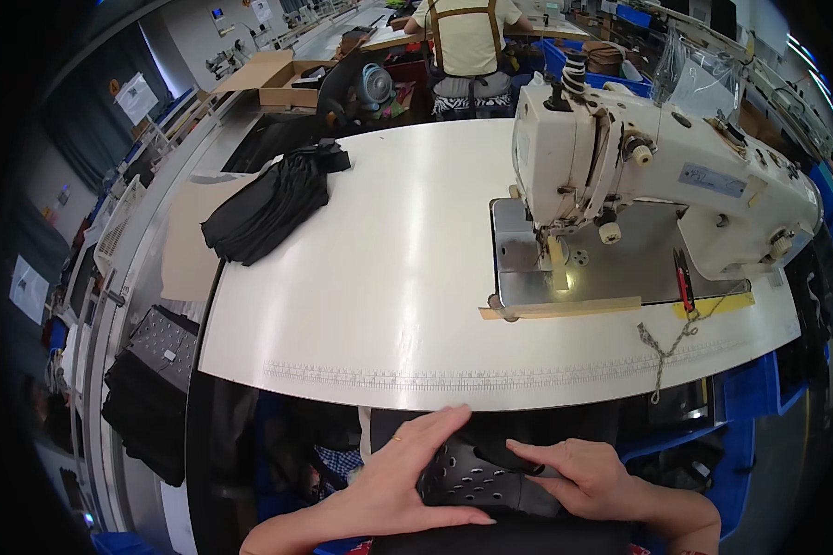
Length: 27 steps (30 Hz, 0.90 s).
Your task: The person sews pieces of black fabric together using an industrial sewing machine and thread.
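Observation:
Below the table's front edge, a black piece with a perforated grey panel [467, 481] lies at my lap. My left hand [407, 476] rests at its left side, thumb and index finger spread wide apart. My right hand [583, 481] pinches a black flap [492, 432] at the piece's right. Above them is the white tabletop [361, 314] with a printed ruler strip along its front. A white sewing machine [620, 148] stands on the right, with red-handled snips [683, 282] and a chain [659, 361] beside its metal bed.
A folded black bundle [268, 208] lies at the table's back left. More black perforated pieces [148, 388] rest on the left rack. Blue bins [745, 416] are under the table. Behind it sit a seated co-worker [463, 37], an open cardboard box [287, 97] and a small fan [375, 85].

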### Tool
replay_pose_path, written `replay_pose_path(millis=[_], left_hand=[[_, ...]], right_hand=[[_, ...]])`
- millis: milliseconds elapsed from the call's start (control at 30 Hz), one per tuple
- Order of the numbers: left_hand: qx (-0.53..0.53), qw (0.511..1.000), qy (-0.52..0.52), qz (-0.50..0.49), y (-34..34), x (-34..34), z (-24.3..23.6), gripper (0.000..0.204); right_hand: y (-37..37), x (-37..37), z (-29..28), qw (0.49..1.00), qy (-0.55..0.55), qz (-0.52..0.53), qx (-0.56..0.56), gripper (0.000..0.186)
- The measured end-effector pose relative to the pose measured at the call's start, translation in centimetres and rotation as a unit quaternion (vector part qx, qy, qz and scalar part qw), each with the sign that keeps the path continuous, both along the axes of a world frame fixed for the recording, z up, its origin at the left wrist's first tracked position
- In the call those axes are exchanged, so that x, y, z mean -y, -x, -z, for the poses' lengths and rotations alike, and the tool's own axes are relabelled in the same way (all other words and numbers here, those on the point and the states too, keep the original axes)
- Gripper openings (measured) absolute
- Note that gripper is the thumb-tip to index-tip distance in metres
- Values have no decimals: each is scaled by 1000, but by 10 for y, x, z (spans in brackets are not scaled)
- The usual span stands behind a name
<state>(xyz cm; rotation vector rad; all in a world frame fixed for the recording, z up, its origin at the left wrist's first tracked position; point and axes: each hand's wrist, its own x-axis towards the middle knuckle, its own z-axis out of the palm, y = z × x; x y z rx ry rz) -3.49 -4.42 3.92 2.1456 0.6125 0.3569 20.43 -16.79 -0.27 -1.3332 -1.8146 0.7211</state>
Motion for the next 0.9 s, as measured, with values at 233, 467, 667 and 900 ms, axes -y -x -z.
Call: replay_pose_path(millis=[233, 467, 667, 900], left_hand=[[70, 978, 185, -67, -3, 12, 52, 30], [103, 968, 214, -82, -2, 17, 68, 31], [112, 984, 138, -15, -3, 18, 71, 32], [214, 974, 67, 37, -5, 14, 80, 31]], right_hand=[[-24, 10, -13, 957, 240, 54, -156, 65], [-18, 17, 18, 985, 133, 49, -103, 25], [-23, 15, 15, 959, 224, -20, -174, 44], [-23, 3, 13, 992, 105, -69, -20, 39]])
